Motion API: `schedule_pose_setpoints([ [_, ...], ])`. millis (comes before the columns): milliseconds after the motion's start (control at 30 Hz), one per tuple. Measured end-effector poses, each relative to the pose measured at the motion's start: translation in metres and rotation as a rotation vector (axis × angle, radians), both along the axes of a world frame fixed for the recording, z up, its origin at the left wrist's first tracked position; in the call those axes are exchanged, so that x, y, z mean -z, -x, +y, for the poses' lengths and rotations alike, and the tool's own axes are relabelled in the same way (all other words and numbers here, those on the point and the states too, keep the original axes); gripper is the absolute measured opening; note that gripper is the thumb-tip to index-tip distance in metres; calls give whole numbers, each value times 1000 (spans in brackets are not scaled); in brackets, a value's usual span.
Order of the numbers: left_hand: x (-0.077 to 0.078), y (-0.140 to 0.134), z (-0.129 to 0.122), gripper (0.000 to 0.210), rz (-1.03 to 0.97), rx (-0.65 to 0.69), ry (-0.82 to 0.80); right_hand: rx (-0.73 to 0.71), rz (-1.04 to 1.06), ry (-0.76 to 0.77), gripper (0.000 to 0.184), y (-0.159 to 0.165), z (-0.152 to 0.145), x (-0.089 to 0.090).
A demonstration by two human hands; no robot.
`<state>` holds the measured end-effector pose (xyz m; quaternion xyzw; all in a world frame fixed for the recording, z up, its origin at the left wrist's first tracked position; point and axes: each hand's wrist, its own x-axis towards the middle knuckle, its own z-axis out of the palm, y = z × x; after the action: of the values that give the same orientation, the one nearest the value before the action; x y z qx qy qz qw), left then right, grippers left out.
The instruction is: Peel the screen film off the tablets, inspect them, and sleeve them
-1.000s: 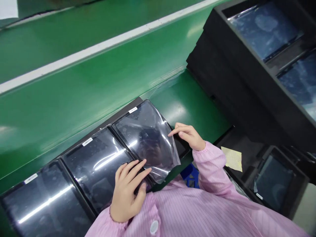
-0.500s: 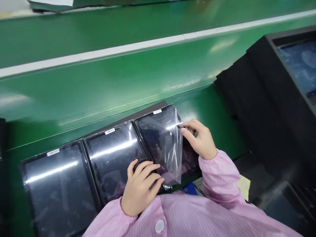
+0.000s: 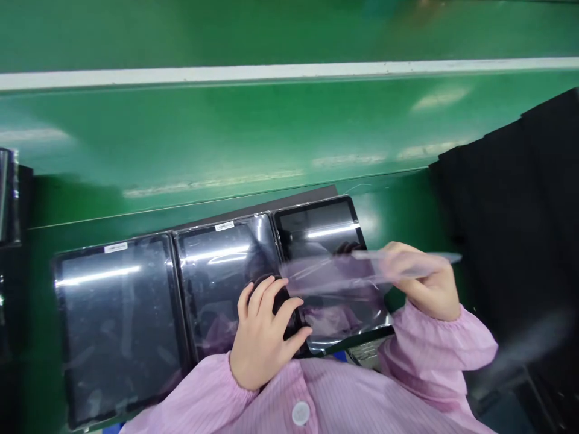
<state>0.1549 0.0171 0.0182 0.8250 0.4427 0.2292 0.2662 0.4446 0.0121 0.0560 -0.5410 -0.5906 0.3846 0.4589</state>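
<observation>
Three dark flat screens lie side by side in front of me. My left hand [image 3: 266, 334] rests with fingers spread on the middle screen [image 3: 212, 259], its fingertips and thumb reaching the edge of the right screen [image 3: 316, 223]. My right hand [image 3: 423, 277] is closed on a clear plastic film [image 3: 335, 271], which stretches blurred across the lower part of the right screen. That screen's upper face shows bare and glossy. A small white label [image 3: 225, 226] marks the top of the middle screen; the left screen [image 3: 117, 325] carries a similar one.
Stacked black trays [image 3: 511, 181] rise at the right. At the far left edge stands another dark stack with a film-wrapped screen [image 3: 6, 196]. A dark board [image 3: 312, 196] shows behind the screens on the green bench [image 3: 217, 144], and a white strip [image 3: 271, 73] runs along its back.
My right hand has moved right and slightly down, drawing the film off the right screen's upper face; its white label no longer shows there. My left hand stays on the screens. The view has turned slightly.
</observation>
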Motion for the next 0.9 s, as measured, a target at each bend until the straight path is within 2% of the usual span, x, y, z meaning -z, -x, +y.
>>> schedule_pose_setpoints([
  [67, 0, 0, 0, 25, 7, -18, 7, 11, 83, 9, 10, -8, -6, 4],
  [233, -3, -1, 0, 37, 39, -34, 0, 105, 177, 35, 21, -16, -19, 14],
  [400, -2, -2, 0, 33, 111, -35, -44, 156, 187, 62, 28, -15, -23, 20],
  [567, -9, 4, 4, 57, 244, 42, -107, 283, 183, 126, 33, -4, -19, 29],
  [667, -18, 8, 14, 67, 300, 147, -123, 321, 176, 134, 32, 6, -17, 39],
  [733, -21, 7, 25, 65, 319, 188, -129, 322, 164, 94, 29, 10, -16, 46],
  [833, -19, 1, 42, 59, 336, 182, -148, 313, 130, 48, 28, 12, -16, 52],
  [900, -14, -5, 50, 60, 351, 123, -170, 301, 84, 49, 27, 10, -17, 54],
])
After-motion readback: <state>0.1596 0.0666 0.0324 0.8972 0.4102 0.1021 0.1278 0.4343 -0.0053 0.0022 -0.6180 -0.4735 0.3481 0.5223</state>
